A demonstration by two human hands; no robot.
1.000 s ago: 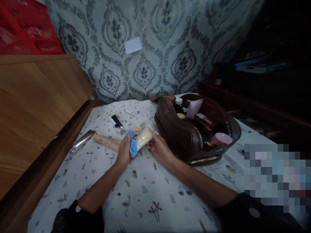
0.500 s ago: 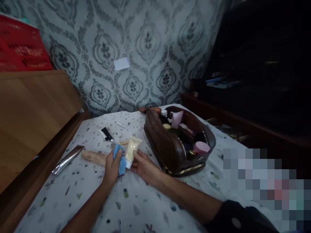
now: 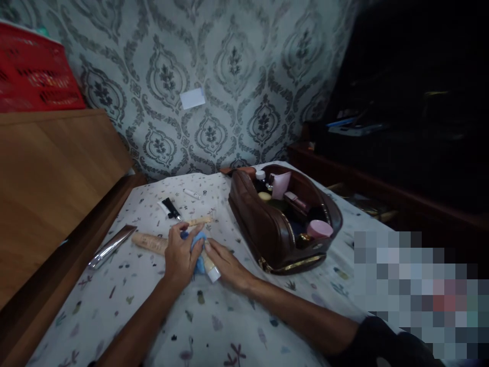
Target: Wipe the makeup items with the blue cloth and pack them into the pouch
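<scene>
My left hand (image 3: 181, 252) is closed on a blue cloth (image 3: 199, 237), which it presses against a pale yellow squeeze tube (image 3: 210, 263). The tube's white cap points down toward me, and its upper part is hidden by cloth and fingers. From the other side, my right hand (image 3: 227, 265) grips the same tube. Just left of my left hand lies a beige tube (image 3: 150, 243), partly covered by that hand. Beyond my hands are a thin tan stick-shaped item (image 3: 199, 220), a black-and-white tube (image 3: 170, 209) and a small white tube (image 3: 191, 193).
An open brown toiletry bag (image 3: 260, 228) stands to the right, holding a pink jar (image 3: 320, 229), a pink tube (image 3: 281, 184) and several bottles. A silver tube (image 3: 112, 247) lies left on the patterned sheet (image 3: 214, 326). A wooden panel (image 3: 57, 188) borders the left side.
The yellow tube has tilted over and come lower, its cap now farther right. My left hand has brought the blue cloth over the tube's upper part.
</scene>
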